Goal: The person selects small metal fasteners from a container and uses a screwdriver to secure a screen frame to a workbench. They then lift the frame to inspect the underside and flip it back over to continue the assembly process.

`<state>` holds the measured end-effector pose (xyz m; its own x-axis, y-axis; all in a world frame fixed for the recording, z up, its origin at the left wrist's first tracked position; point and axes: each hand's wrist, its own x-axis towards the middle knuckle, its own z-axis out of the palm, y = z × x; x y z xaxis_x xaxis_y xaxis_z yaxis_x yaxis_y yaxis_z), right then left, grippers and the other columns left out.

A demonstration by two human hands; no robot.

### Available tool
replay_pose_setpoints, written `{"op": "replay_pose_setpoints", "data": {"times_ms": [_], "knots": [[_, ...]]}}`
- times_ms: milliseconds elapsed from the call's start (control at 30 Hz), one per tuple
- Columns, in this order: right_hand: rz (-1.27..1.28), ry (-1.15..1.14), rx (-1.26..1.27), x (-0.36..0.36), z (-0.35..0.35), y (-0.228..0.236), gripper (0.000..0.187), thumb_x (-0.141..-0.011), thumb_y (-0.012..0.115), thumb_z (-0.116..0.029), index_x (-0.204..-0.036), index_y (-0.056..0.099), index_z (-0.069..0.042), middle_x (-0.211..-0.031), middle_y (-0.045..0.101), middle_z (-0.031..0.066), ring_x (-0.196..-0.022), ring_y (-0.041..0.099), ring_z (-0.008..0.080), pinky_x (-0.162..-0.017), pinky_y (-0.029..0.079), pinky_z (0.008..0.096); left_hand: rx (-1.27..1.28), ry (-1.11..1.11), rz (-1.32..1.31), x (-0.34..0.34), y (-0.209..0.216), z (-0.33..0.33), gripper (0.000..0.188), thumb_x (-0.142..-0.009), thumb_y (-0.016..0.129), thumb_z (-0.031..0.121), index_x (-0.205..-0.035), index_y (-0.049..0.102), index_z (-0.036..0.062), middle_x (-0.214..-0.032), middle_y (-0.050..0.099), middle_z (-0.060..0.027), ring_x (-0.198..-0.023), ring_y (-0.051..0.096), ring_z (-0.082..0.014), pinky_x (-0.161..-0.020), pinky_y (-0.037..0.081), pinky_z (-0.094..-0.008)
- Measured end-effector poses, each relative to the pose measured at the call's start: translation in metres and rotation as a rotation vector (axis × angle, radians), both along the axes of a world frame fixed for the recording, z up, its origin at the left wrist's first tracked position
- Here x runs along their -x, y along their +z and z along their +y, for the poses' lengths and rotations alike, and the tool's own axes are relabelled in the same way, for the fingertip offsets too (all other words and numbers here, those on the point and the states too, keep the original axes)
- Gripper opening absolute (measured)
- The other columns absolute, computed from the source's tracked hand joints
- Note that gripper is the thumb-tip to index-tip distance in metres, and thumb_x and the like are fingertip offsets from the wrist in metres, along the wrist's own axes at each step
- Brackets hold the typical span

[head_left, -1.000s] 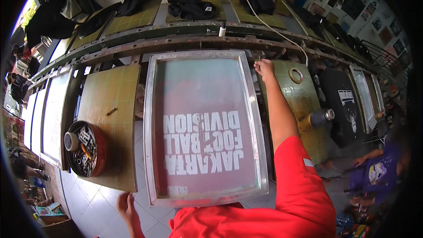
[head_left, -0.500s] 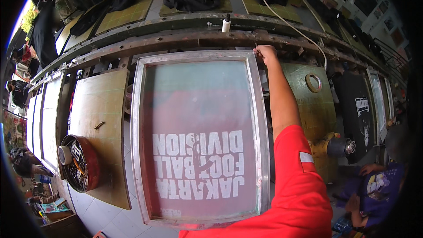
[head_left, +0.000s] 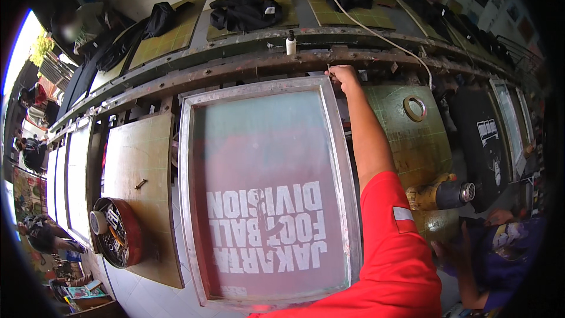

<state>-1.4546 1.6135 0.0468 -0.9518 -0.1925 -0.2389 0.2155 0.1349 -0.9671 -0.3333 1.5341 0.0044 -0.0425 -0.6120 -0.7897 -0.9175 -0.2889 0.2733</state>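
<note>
A silkscreen frame (head_left: 346, 188) with a pale metal border and a reddish-to-green mesh (head_left: 265, 135) lies before me; its mesh bears large mirrored block letters. My right hand (head_left: 343, 76) reaches along its right side to the far right corner, by the brown metal rail (head_left: 235, 66). Its fingers are closed in a pinch on something small at the rail, which I cannot make out. My left hand is out of view.
Left, a red tub (head_left: 132, 232) of bolts sits on a board (head_left: 138, 153) beside a loose bolt (head_left: 140, 184). A tape roll (head_left: 415, 109), a yellow heat gun (head_left: 438, 195) and a white bottle (head_left: 291, 44) are nearby. A cable (head_left: 368, 23) crosses the rails. A person (head_left: 500, 253) is at right.
The whole view has shifted and tilted slightly. My right hand stays pinched at the frame's far right corner. The other person's arms at the right have moved.
</note>
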Motion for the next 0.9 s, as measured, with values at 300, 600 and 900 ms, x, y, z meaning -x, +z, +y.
{"op": "replay_pose_setpoints", "data": {"times_ms": [300, 600, 900], "knots": [[0.007, -0.059, 0.008, -0.010, -0.008, 0.007, 0.009, -0.073, 0.063, -0.006, -0.069, 0.069, 0.000, -0.059, 0.060, 0.0034, -0.047, 0.045, 0.0095, -0.043, 0.031, 0.0259, 0.094, -0.019, -0.030, 0.030, 0.004, -0.018, 0.033, -0.092, 0.057, 0.025, -0.107, 0.062, -0.0036, -0.091, 0.066, -0.0148, -0.083, 0.061, -0.0216, -0.075, 0.048, -0.0333], [0.077, -0.075, 0.147, -0.017, 0.005, 0.013, 0.010, -0.081, 0.060, -0.009, -0.084, 0.066, -0.002, -0.070, 0.064, 0.0046, -0.047, 0.044, 0.0040, -0.041, 0.030, 0.0197, 0.522, -0.009, -0.022, 0.127, 0.100, -0.046, 0.031, -0.093, 0.055, 0.022, -0.105, 0.061, -0.0049, -0.092, 0.065, -0.0171, -0.086, 0.060, -0.0258, -0.078, 0.048, -0.0351], [0.050, 0.316, 0.309, -0.259, -0.020, 0.164, 0.010, -0.086, 0.058, -0.012, -0.092, 0.066, -0.007, -0.083, 0.068, 0.0009, -0.066, 0.053, 0.0020, -0.057, 0.038, 0.0182, 0.993, -0.591, 0.879, 0.361, 0.223, -0.156, 0.039, -0.073, 0.056, -0.011, -0.110, 0.057, -0.0012, -0.110, 0.060, -0.0097, -0.099, 0.058, -0.0183, -0.083, 0.046, -0.0286]]}}
